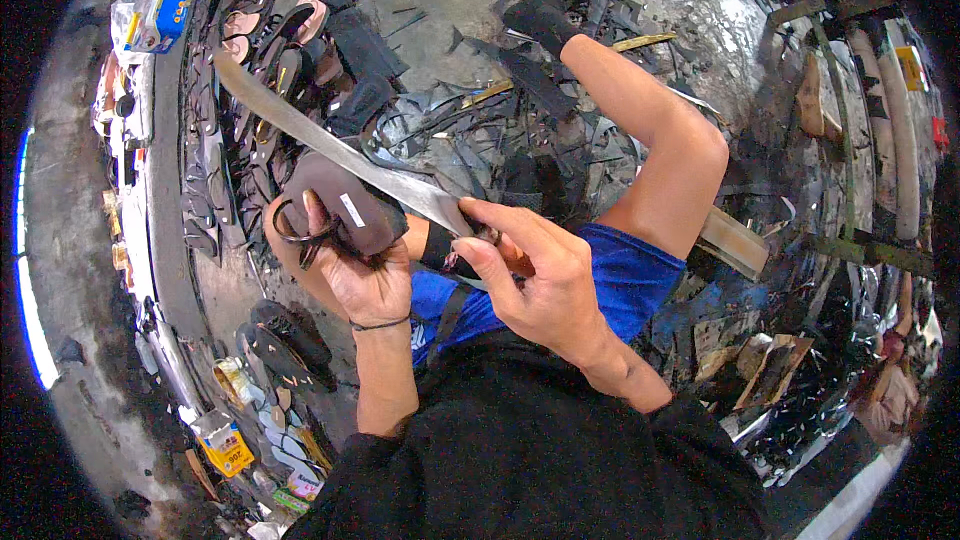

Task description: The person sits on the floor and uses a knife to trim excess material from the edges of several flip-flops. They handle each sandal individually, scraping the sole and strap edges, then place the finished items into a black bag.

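My left hand [370,280] is closed around a dark brown sandal [372,208], thumb on its face. A small white label sits on the sole, and a dark strap loop sticks out beside my thumb. My right hand [545,280] grips a long, curved knife [335,148] near the base of its blade, with the handle mostly hidden in my fingers. The blade slants up and left across the sandal's upper edge; whether it touches cannot be made out. Both hands are above my lap, over blue shorts [640,275].
Many dark sandals [265,75] lie piled at the upper left. Black scraps [430,135] cover the floor between my legs. A wooden piece [735,242] lies beside my right leg, and a rack of bars [845,130] stands at the right. A yellow packet [225,447] lies lower left.
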`<control>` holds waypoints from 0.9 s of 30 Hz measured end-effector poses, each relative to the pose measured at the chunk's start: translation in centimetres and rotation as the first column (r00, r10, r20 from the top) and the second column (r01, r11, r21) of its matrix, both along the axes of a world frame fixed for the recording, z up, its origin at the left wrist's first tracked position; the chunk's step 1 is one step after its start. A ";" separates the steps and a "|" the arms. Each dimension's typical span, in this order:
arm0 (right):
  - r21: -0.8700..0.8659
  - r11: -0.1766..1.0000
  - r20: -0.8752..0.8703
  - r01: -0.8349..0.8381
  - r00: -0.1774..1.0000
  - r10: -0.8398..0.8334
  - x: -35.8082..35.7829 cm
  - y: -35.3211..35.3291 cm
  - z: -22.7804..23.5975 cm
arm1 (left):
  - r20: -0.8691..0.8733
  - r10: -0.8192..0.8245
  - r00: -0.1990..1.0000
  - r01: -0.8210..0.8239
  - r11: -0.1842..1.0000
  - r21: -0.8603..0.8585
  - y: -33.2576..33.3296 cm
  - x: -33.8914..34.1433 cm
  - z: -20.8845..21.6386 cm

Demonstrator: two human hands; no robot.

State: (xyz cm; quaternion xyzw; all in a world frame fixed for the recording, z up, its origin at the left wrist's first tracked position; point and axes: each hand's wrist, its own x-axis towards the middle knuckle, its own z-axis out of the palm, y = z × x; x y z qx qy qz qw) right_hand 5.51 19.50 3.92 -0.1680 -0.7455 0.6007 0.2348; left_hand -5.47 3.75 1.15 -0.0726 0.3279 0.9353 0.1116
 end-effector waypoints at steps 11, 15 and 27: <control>0.084 0.996 0.146 0.040 0.988 -0.052 2.9 3.3 -1.0 | 0.068 0.104 0.992 -0.076 0.941 -0.331 2.8 0.7 1.9; 0.066 0.994 0.260 -0.087 0.963 0.067 10.0 2.5 -2.4 | 0.205 0.019 0.979 0.030 0.971 -0.236 1.5 0.5 -0.1; 0.036 0.979 0.340 -0.200 0.924 0.176 8.6 1.1 -0.1 | 0.286 -0.241 0.927 0.286 0.950 -0.127 -3.2 3.6 -1.5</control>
